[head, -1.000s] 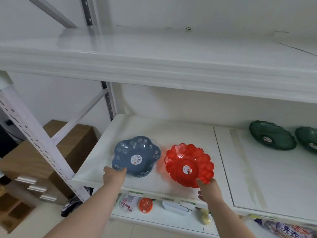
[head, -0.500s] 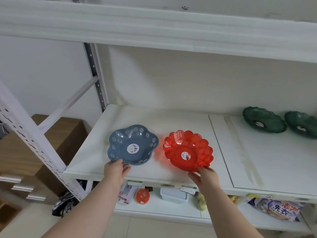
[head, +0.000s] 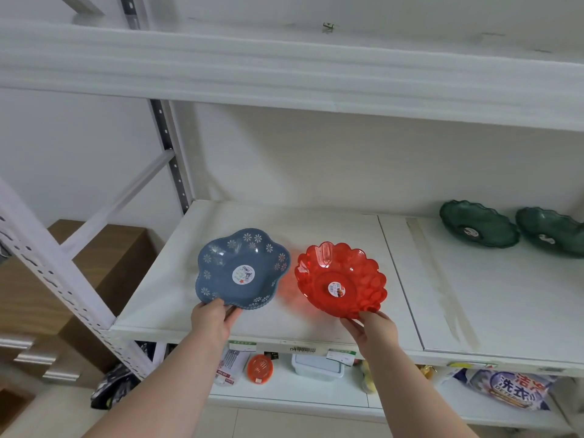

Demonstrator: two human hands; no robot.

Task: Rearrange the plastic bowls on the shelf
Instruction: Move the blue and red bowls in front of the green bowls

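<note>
Both forearms reach up from the bottom edge. Left hand point(head: 212, 320) pinches the near rim of the blue flower-shaped plastic bowl with white daisy prints point(head: 241, 268), thumb on top of the rim, fingers curled under it. Bowl extends up and away from that grip, a round white sticker in its centre. Right hand point(head: 376, 330) pinches the near rim of the translucent red scalloped plastic bowl point(head: 341, 281), fingers under, thumb at the edge; bowl sits directly beyond the grip, tilted a bit toward the camera, small sticker in its middle. Cannot tell whether either bowl is lifted off or resting on the white shelf board point(head: 284, 222). The two bowls are just beside each other, narrow gap, not touching. Below the hands, lower shelf holds a small orange round lid point(head: 259, 368) and a clear lidded container point(head: 317, 368). Far right of the right-hand grip, well apart at the back: two dark green scalloped plastic bowls point(head: 478, 227) side by side.
</note>
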